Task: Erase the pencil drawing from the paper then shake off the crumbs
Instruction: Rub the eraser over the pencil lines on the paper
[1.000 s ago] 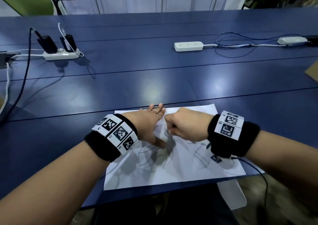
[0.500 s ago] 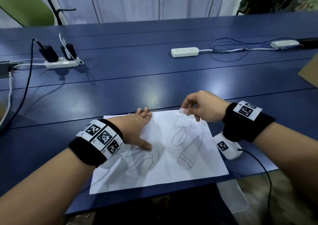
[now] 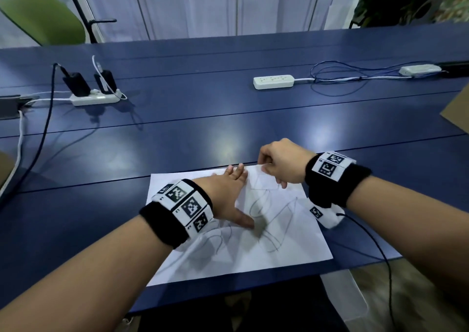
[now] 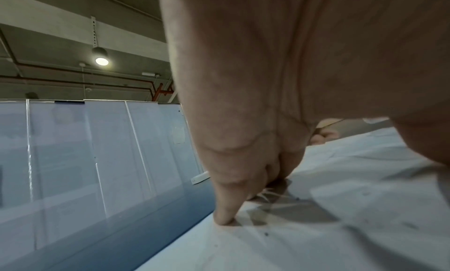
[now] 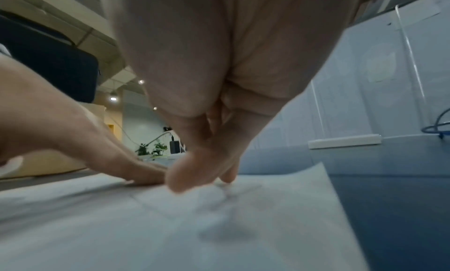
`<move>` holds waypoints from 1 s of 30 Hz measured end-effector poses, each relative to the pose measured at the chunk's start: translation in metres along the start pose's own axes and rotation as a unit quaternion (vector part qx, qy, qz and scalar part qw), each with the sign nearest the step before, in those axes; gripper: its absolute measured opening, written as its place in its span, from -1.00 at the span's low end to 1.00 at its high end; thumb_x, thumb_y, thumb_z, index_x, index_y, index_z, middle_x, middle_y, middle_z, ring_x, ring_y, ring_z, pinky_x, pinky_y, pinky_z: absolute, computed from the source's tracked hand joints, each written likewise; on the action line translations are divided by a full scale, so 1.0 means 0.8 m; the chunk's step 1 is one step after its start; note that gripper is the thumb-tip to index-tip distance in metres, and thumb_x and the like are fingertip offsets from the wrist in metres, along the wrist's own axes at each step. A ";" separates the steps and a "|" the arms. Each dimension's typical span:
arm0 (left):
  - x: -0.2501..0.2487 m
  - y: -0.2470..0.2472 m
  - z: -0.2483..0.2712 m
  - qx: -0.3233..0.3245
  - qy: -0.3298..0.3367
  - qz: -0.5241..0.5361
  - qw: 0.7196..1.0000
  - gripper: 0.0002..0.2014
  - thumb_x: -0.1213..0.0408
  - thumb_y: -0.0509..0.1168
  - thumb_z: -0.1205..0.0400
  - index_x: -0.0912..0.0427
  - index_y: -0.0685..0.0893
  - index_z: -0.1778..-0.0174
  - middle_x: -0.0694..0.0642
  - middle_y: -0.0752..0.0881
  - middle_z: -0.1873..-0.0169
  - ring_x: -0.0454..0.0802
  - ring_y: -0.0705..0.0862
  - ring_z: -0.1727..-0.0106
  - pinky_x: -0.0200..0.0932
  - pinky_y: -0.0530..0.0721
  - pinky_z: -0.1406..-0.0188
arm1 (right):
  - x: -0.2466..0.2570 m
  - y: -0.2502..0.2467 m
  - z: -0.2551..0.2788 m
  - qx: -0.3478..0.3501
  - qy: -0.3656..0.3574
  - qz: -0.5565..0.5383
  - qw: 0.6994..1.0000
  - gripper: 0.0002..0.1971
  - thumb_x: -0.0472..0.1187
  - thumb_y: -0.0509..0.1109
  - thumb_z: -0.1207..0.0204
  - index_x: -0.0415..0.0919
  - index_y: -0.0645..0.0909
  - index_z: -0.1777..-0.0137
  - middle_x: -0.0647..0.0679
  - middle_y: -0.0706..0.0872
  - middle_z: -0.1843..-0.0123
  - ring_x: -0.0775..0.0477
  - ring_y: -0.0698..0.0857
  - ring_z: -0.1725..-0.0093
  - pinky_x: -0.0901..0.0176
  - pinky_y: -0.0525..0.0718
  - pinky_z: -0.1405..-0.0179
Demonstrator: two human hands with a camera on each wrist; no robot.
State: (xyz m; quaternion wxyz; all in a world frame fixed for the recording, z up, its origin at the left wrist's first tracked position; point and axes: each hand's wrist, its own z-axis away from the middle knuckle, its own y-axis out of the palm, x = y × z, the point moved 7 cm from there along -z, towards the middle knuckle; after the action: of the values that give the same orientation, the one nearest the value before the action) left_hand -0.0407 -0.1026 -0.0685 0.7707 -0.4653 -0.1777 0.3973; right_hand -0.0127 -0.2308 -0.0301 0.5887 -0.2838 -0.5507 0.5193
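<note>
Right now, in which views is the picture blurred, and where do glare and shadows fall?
Head view: mostly sharp; soft glare patches on the blue table; the left hand casts a grey shadow on the paper. Right wrist view: motion blur on the right hand, so what it holds is unclear. Left wrist view: sharper, with a bright ceiling lamp and finger shadows.

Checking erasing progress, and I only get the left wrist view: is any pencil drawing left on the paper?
Observer: Yes. The head view shows pencil lines across the middle of the paper.
Operator: Where is the right hand?
Observer: The right hand is at the paper's far edge, fingers curled, tips down on the sheet.
Operator: Is it holding an eraser?
Observer: I can't tell. The right wrist view is blurred at the fingertips.
</note>
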 end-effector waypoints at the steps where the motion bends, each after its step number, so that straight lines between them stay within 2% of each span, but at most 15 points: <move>1: 0.000 0.000 0.000 0.001 0.000 0.001 1.000 0.27 -0.44 0.33 -0.36 0.21 -0.26 -0.69 0.08 -0.30 -0.68 0.04 -0.24 -0.70 0.16 0.08 -0.67 | 0.001 0.001 -0.001 -0.003 0.002 0.005 1.000 -0.93 -0.23 0.22 -0.57 -0.12 0.54 0.08 -0.09 0.76 0.43 -0.02 0.73 0.60 0.11 0.76 0.33; 3: 0.001 0.001 -0.001 0.005 -0.004 -0.007 1.000 0.28 -0.43 0.34 -0.36 0.21 -0.28 -0.69 0.09 -0.31 -0.68 0.06 -0.24 -0.70 0.15 0.09 -0.67 | 0.008 0.001 0.001 -0.012 -0.016 0.029 0.999 -0.91 -0.21 0.24 -0.56 -0.15 0.58 0.10 -0.02 0.71 0.43 -0.03 0.70 0.57 0.13 0.72 0.42; 5: 0.000 0.001 -0.004 0.010 -0.008 -0.014 1.000 0.29 -0.42 0.36 -0.35 0.21 -0.30 -0.69 0.10 -0.31 -0.68 0.09 -0.24 -0.70 0.14 0.11 -0.66 | 0.021 0.007 0.013 -0.004 -0.055 0.071 0.996 -0.91 -0.18 0.29 -0.53 -0.13 0.61 0.14 0.09 0.63 0.42 0.15 0.60 0.51 0.28 0.57 0.40; 6: 0.001 0.001 -0.006 0.012 -0.009 -0.016 1.000 0.30 -0.41 0.37 -0.35 0.20 -0.30 -0.69 0.11 -0.31 -0.68 0.10 -0.24 -0.70 0.14 0.11 -0.66 | 0.029 0.013 0.021 0.012 -0.079 0.084 0.993 -0.91 -0.18 0.31 -0.53 -0.09 0.60 0.19 0.13 0.59 0.45 0.19 0.56 0.50 0.42 0.46 0.45; 8: -0.001 0.001 -0.007 0.013 -0.003 -0.018 1.000 0.29 -0.41 0.37 -0.35 0.20 -0.31 -0.69 0.11 -0.32 -0.67 0.11 -0.24 -0.70 0.15 0.11 -0.66 | 0.038 0.024 0.030 0.043 -0.107 0.097 0.989 -0.90 -0.18 0.32 -0.53 -0.05 0.59 0.22 0.17 0.54 0.50 0.21 0.55 0.47 0.48 0.41 0.47; 10: -0.001 0.001 -0.004 0.011 -0.001 -0.018 1.000 0.30 -0.42 0.36 -0.35 0.21 -0.30 -0.69 0.11 -0.32 -0.67 0.11 -0.24 -0.70 0.17 0.11 -0.66 | 0.033 0.020 0.022 0.025 -0.101 0.119 0.988 -0.90 -0.19 0.31 -0.53 -0.13 0.65 0.12 0.12 0.64 0.38 0.08 0.58 0.30 0.40 0.38 0.38; 12: -0.002 0.000 -0.003 0.010 0.000 -0.020 1.000 0.29 -0.42 0.35 -0.36 0.23 -0.30 -0.69 0.12 -0.32 -0.67 0.12 -0.24 -0.70 0.19 0.11 -0.65 | 0.017 0.003 0.002 -0.019 -0.056 0.116 0.991 -0.86 -0.20 0.28 -0.52 -0.16 0.67 0.07 -0.05 0.76 0.19 -0.12 0.68 0.09 0.25 0.47 0.20; 13: -0.003 -0.001 -0.002 0.011 0.000 -0.021 1.000 0.28 -0.41 0.35 -0.37 0.23 -0.30 -0.68 0.12 -0.32 -0.67 0.12 -0.24 -0.70 0.20 0.10 -0.65 | 0.010 -0.004 -0.006 -0.031 -0.036 0.111 0.993 -0.86 -0.21 0.26 -0.51 -0.15 0.66 0.07 -0.08 0.77 0.18 -0.15 0.70 0.07 0.23 0.51 0.20; 15: -0.004 -0.002 0.000 0.012 -0.001 -0.023 1.000 0.27 -0.40 0.35 -0.39 0.24 -0.30 -0.68 0.12 -0.32 -0.67 0.12 -0.24 -0.70 0.20 0.09 -0.66 | 0.007 -0.009 -0.009 -0.029 -0.024 0.100 0.994 -0.89 -0.22 0.26 -0.52 -0.11 0.63 0.13 -0.03 0.71 0.29 -0.10 0.72 0.21 0.31 0.54 0.34; 17: -0.002 -0.002 0.000 0.013 -0.001 -0.019 1.000 0.28 -0.41 0.35 -0.37 0.23 -0.31 -0.68 0.12 -0.32 -0.67 0.12 -0.25 -0.70 0.20 0.06 -0.66 | 0.018 -0.002 0.005 -0.013 -0.045 0.087 0.995 -0.91 -0.21 0.27 -0.53 -0.10 0.59 0.16 0.05 0.62 0.36 0.08 0.59 0.45 0.47 0.47 0.54; 18: -0.002 -0.001 -0.001 0.014 0.000 -0.016 1.000 0.29 -0.42 0.35 -0.36 0.23 -0.31 -0.68 0.12 -0.32 -0.67 0.11 -0.25 -0.70 0.20 0.05 -0.67 | 0.024 0.006 0.014 -0.003 -0.064 0.082 0.995 -0.92 -0.19 0.29 -0.53 -0.10 0.60 0.17 0.09 0.60 0.39 0.08 0.52 0.48 0.47 0.49 0.52; 20: -0.002 0.000 -0.002 0.016 0.001 -0.018 1.000 0.30 -0.42 0.34 -0.36 0.23 -0.32 -0.68 0.13 -0.33 -0.67 0.11 -0.26 -0.70 0.20 0.03 -0.67 | 0.037 0.022 0.033 0.023 -0.103 0.088 0.990 -0.91 -0.15 0.32 -0.52 -0.06 0.59 0.20 0.15 0.53 0.47 0.08 0.47 0.42 0.29 0.50 0.34; 22: -0.002 -0.001 -0.003 0.016 0.001 -0.018 1.000 0.30 -0.43 0.34 -0.36 0.23 -0.33 -0.68 0.13 -0.33 -0.67 0.10 -0.26 -0.70 0.20 0.03 -0.67 | 0.039 0.026 0.033 0.030 -0.118 0.102 0.987 -0.92 -0.13 0.33 -0.53 -0.06 0.61 0.18 0.15 0.54 0.46 0.06 0.49 0.34 0.27 0.39 0.29; 26: -0.004 -0.003 -0.001 0.018 -0.004 -0.019 1.000 0.29 -0.41 0.35 -0.37 0.22 -0.32 -0.68 0.11 -0.33 -0.67 0.10 -0.24 -0.70 0.20 0.06 -0.66 | 0.011 0.001 -0.001 -0.025 -0.050 0.103 0.993 -0.87 -0.15 0.30 -0.55 -0.14 0.66 0.03 -0.05 0.77 0.13 -0.08 0.67 0.05 0.29 0.38 0.25; 30: -0.004 -0.003 0.001 0.018 -0.003 -0.012 1.000 0.28 -0.39 0.37 -0.37 0.22 -0.30 -0.69 0.11 -0.33 -0.67 0.11 -0.25 -0.70 0.22 0.05 -0.66 | 0.012 0.003 0.001 -0.023 -0.051 0.095 0.994 -0.88 -0.13 0.32 -0.54 -0.11 0.65 0.04 -0.02 0.75 0.15 -0.07 0.67 0.07 0.28 0.43 0.22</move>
State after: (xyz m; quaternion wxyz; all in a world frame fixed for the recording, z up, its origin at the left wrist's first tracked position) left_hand -0.0422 -0.1050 -0.0654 0.7830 -0.4483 -0.1780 0.3927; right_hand -0.0159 -0.2215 -0.0289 0.5010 -0.3218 -0.5623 0.5739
